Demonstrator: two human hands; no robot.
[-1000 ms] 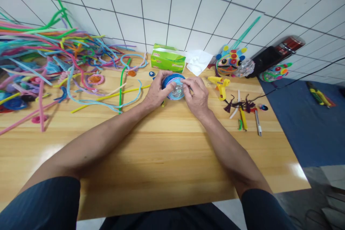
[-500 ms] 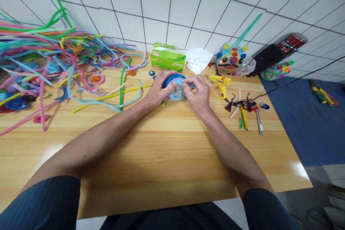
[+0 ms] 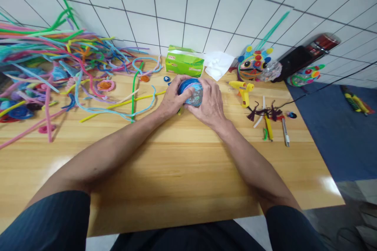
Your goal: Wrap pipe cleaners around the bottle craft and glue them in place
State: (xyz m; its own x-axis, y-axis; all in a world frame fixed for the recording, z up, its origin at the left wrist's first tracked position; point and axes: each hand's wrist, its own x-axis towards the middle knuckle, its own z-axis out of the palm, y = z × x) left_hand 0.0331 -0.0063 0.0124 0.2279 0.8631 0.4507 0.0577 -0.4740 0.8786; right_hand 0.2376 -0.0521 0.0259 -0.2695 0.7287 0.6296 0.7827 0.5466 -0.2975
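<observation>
Between my two hands is a round craft piece (image 3: 196,96), wound with blue, light blue and lilac fuzzy strands around a clear, shiny middle. My left hand (image 3: 175,96) wraps its left side, with the thumb lying across the top. Around its right side curls my right hand (image 3: 210,102), fingers over the far edge and thumb along the near edge. Parts of the piece's sides and its underside are hidden by the hands. A small dark blue button (image 3: 167,79) lies just beyond my left hand.
Many pipe cleaners (image 3: 44,62) are heaped at the left. Behind my hands stands a green tissue pack (image 3: 184,62), beside a white tissue (image 3: 218,64). To the right are a yellow glue gun (image 3: 244,93), a decorated figure (image 3: 253,64), a pen-like cutter (image 3: 285,131) and a dark cable (image 3: 318,90).
My right hand has gone from a fingertip pinch at the piece's top to a grasp around its right side. The left hand keeps its hold.
</observation>
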